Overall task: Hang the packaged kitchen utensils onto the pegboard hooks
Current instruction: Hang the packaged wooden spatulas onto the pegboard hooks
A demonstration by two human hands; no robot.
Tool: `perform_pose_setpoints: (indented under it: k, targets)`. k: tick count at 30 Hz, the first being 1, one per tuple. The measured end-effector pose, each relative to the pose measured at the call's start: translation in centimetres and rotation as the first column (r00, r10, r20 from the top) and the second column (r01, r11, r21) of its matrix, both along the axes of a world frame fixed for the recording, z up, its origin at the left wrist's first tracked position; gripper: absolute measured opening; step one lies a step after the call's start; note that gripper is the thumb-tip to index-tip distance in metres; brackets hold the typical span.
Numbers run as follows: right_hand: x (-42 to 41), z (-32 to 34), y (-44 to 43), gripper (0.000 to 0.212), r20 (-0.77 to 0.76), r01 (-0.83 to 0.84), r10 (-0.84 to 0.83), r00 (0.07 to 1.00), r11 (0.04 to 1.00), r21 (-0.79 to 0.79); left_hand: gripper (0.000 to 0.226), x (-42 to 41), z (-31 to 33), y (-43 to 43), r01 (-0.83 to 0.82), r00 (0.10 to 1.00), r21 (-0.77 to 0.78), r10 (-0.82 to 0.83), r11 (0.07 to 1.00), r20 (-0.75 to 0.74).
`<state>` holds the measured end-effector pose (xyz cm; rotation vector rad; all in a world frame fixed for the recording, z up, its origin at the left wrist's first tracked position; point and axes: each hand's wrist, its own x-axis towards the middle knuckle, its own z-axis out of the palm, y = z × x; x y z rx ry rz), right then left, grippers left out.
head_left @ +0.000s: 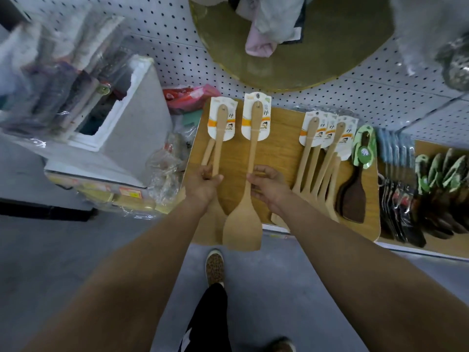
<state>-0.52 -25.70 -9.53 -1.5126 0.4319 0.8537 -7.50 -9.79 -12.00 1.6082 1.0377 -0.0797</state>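
My left hand (203, 184) grips the handles of two wooden spatulas (218, 138) that share a white and orange card at their top. My right hand (269, 185) holds the handle of a single wooden spatula (250, 179) with its own card (256, 118); its broad blade points down toward me. Both sets are held up in front of a wooden board (281, 148). To the right, several more carded wooden spatulas (321, 153) hang in a cluster. The white pegboard (368, 90) runs behind everything.
A dark spatula with a green card (355, 184) and rows of dark packaged utensils (416, 199) hang further right. A white foam box (121, 118) and plastic-wrapped goods (63, 72) stand at left. A round golden board (291, 47) leans above. My shoe (215, 268) is on the grey floor.
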Motion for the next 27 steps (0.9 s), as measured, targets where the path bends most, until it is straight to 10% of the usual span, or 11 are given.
perform_pose_setpoints:
  k: [14,27]
  targets:
    - [-10.1,11.0,-31.9,0.007,0.203,0.238,-0.232,0.951,0.971,-0.003,0.018,-7.8,11.5,-31.9,0.077,0.969,-0.306,0.002,0.949,0.249]
    - [-12.2,20.7,-64.9,0.022,0.389,0.582,-0.586,0.711,0.801,0.143,0.017,-3.1,22.0,-63.7,0.439,0.832,-0.301,-0.256,0.847,0.493]
